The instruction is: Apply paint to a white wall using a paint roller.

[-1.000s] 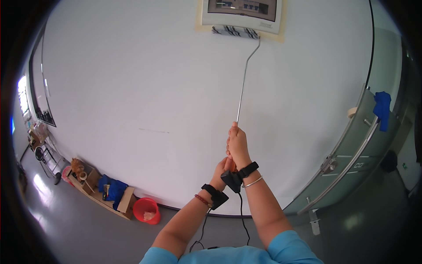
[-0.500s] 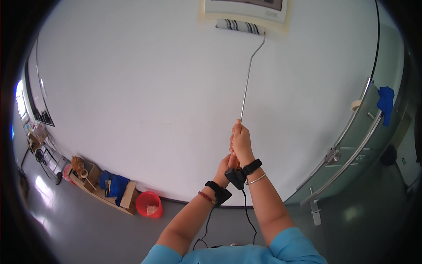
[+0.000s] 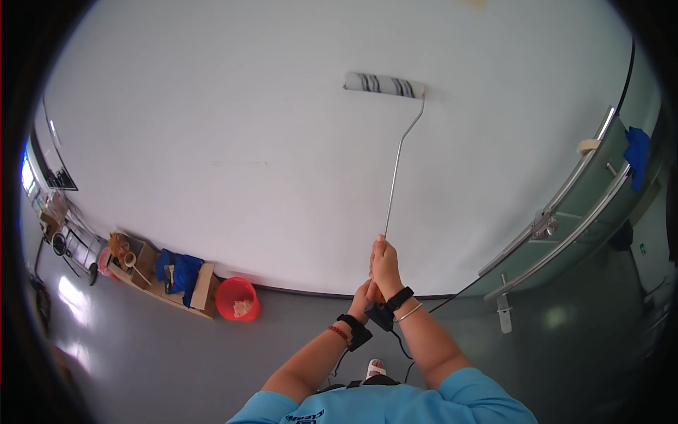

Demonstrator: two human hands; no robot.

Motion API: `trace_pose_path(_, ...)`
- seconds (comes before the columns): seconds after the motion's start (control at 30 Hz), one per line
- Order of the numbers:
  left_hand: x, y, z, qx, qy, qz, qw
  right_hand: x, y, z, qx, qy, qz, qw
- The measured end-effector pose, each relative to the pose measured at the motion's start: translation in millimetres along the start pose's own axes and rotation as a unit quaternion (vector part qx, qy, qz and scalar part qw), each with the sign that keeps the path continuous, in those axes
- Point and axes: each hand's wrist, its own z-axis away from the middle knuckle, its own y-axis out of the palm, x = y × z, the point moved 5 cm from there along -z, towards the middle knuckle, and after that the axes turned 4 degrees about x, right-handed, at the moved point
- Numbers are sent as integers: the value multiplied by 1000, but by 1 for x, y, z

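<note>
A paint roller (image 3: 383, 85) with a white sleeve and dark stripes lies level against the white wall (image 3: 268, 127). Its thin bent metal rod runs down to the handle, which both my hands grip. My right hand (image 3: 385, 267) wraps the upper part, thumb along the rod. Just below and to the left, my left hand (image 3: 361, 299) closes round the lower end, where a bit of orange handle shows. Each wrist carries a black strap with a small box and a cable. Part of the handle is hidden by my fingers.
At the wall's foot on the left stand a red bucket (image 3: 238, 299) with something pale inside and an open cardboard box (image 3: 205, 290) with a blue cloth (image 3: 179, 274). To the right is a glass door (image 3: 565, 237) with long metal handles, a tape roll (image 3: 587, 146) and another blue cloth (image 3: 637, 157).
The roller and both hands have come down the wall. My view has also tilted lower, so the framed panel above has left the picture and a shoe now shows. The grip is unchanged.
</note>
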Motion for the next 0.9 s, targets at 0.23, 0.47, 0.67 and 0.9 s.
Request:
trace_pose_path(0.23,81,-19,22,-5,-50,54,997,-83,-3,26,-9,39,35,999)
trace_pose_path(0.47,125,-38,49,-36,-107,27,993,-123,2,57,7,120,28,992)
trace_pose_path(0.67,169,-58,76,-59,-138,-5,989,-155,9,82,24,148,41,988)
trace_pose_path(0.9,179,-63,84,-45,-171,-49,983,-163,7,87,-2,81,97,992)
